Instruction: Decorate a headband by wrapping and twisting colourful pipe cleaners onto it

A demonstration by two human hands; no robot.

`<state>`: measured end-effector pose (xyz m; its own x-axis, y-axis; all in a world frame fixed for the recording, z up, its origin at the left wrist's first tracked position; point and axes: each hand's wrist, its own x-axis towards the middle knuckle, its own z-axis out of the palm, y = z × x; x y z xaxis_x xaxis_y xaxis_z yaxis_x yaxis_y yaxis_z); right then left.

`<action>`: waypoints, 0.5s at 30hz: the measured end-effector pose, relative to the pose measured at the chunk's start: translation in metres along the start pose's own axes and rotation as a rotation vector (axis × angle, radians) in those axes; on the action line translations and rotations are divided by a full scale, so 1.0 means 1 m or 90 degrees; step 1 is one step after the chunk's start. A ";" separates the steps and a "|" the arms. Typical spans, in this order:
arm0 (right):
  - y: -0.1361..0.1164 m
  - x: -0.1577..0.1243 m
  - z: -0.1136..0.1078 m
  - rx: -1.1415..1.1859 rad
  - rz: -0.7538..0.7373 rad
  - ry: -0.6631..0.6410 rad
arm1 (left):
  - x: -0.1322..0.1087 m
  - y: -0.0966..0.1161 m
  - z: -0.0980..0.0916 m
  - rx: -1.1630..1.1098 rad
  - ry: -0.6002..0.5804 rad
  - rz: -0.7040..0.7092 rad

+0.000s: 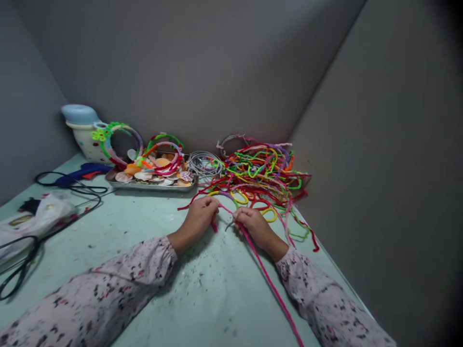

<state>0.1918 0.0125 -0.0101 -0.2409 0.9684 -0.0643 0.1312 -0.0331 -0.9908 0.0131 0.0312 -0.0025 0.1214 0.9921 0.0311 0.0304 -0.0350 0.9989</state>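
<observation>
Between my hands is a ring-shaped headband [227, 194], wrapped in yellow, purple and green, with a bare grey end [228, 225] showing below. My left hand [199, 215] is closed, thumb and fingertips pinching a thin stretch of a bright pink pipe cleaner [265, 274]. A dark pink-red end hangs under these fingers. My right hand [255, 225] is closed too, gripping the pipe cleaner beside the headband's bare end. From there the long fuzzy strand runs down toward the bottom edge. The fingers partly hide where strand and band meet.
Behind my hands lies a tangled heap of coloured pipe cleaners [260, 166], with scissors handles [269, 214] in front. Left of it are coiled grey wire hoops [205, 165], a metal tray [152, 186] of shells and finished headbands, a lidded cup [85, 137] and a black cable [97, 197].
</observation>
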 end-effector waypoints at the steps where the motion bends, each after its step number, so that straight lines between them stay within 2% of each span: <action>1: 0.000 0.000 0.000 0.003 0.001 -0.002 | 0.000 0.001 0.001 -0.015 -0.001 -0.010; 8: -0.003 0.001 0.001 0.020 0.018 -0.007 | -0.001 0.011 0.002 -0.062 0.004 -0.071; 15: -0.001 0.000 0.000 0.033 0.027 -0.017 | -0.004 0.013 0.003 -0.127 -0.006 -0.093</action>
<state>0.1911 0.0127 -0.0093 -0.2616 0.9590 -0.1090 0.0925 -0.0875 -0.9919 0.0159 0.0260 0.0101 0.1401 0.9837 -0.1130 -0.1476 0.1336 0.9800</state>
